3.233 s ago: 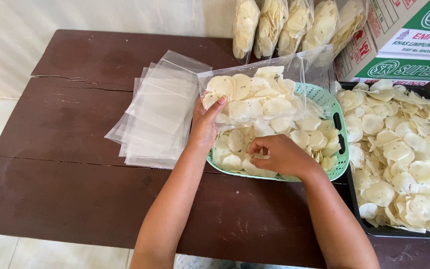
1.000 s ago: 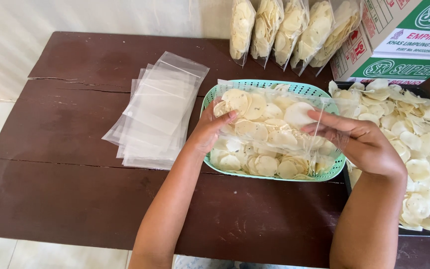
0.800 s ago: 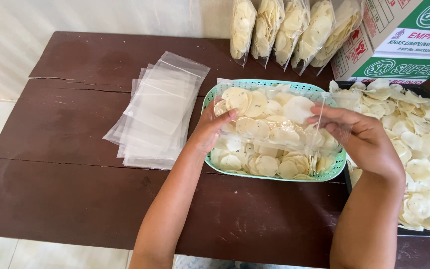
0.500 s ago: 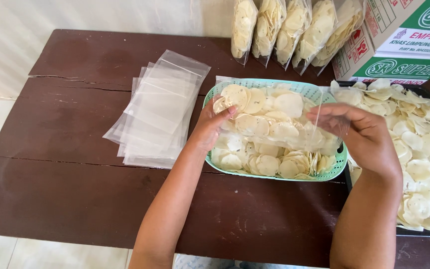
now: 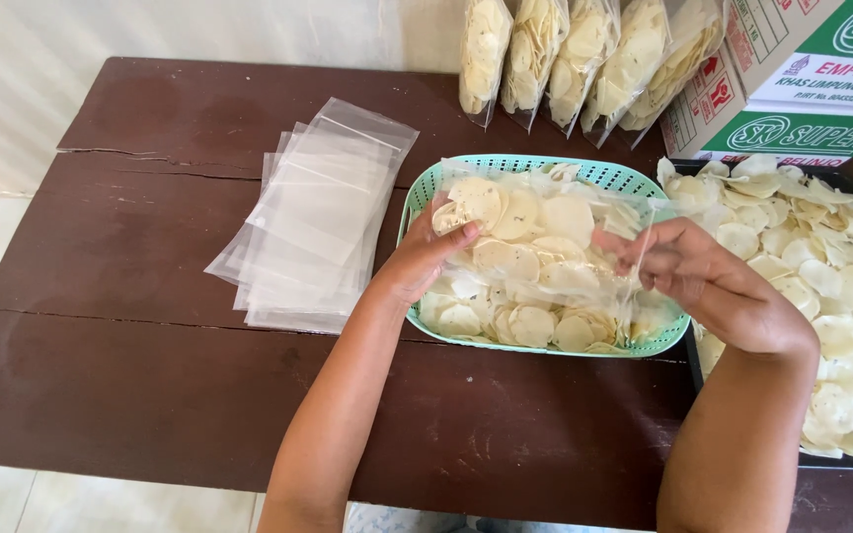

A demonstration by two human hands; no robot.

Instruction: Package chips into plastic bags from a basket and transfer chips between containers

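Left hand (image 5: 425, 259) and right hand (image 5: 705, 281) each grip an end of a clear bag of chips (image 5: 535, 242), held over the green basket (image 5: 604, 174) on the counter (image 5: 150, 375)

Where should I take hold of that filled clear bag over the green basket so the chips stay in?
Grip the filled clear bag at its two short ends, coming in from each side. It lies flat and level over the green basket, and its middle is packed with brittle chips. The left hand already pinches the closed end; the right hand gathers the empty mouth film, probably the safest grip.
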